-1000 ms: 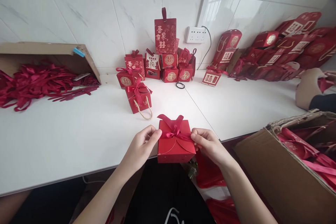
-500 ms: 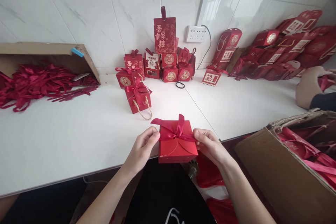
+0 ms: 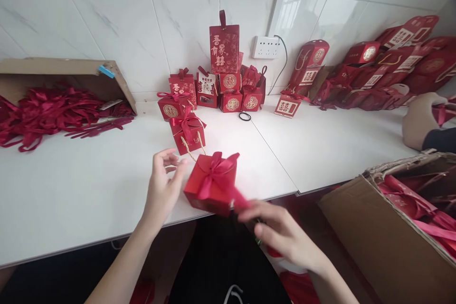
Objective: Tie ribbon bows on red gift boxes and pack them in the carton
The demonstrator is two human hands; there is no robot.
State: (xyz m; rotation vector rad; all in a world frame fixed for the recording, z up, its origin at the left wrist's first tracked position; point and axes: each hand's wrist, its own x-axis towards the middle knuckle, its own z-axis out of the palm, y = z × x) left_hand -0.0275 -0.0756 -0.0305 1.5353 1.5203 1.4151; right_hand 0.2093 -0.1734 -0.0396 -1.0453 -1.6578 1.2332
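First, at far left, I see loose ribbons [image 3: 53, 111] spilling from a carton [image 3: 123, 86] onto the white table [image 3: 107, 185]. Next, the left hand [image 3: 166, 185] is open, fingers loosely curled, just beside the red box [image 3: 206, 201]. This box, topped by a bow [image 3: 216, 171], is at the table's near edge. The right hand [image 3: 280, 230] is at the bow's tail; blur prevents confirming a grip.

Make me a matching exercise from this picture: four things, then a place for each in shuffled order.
1. Bow-tied box
2. Black ring
3. Blue clip
4. White socket

A. On the tiled wall
B. On the left-side cardboard box
C. Between left hand and right hand
D. On the table, before the stacked boxes

Pairs: 1-C, 2-D, 3-B, 4-A
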